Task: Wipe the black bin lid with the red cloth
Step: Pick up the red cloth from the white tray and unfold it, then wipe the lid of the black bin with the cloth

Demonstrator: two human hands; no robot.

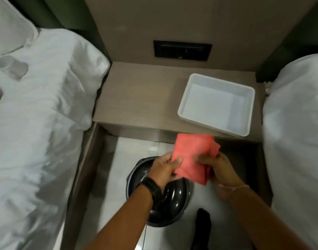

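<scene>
A folded red cloth [194, 156] hangs in the air between both hands, above the floor and in front of the nightstand. My left hand [163, 170] grips its left edge with the thumb on top. My right hand [217, 168] pinches its right side. Below them a round glossy black bin lid [170, 199] sits on the bin on the white tiled floor, partly hidden by my left wrist and its black watch. The cloth does not touch the lid.
A white plastic tray [199, 87] stands on the wooden nightstand [136, 96], overhanging its front edge. Beds with white bedding [46, 105] flank the narrow floor gap; the left one carries glasses [10, 67]. A black switch panel [182, 50] is on the wall.
</scene>
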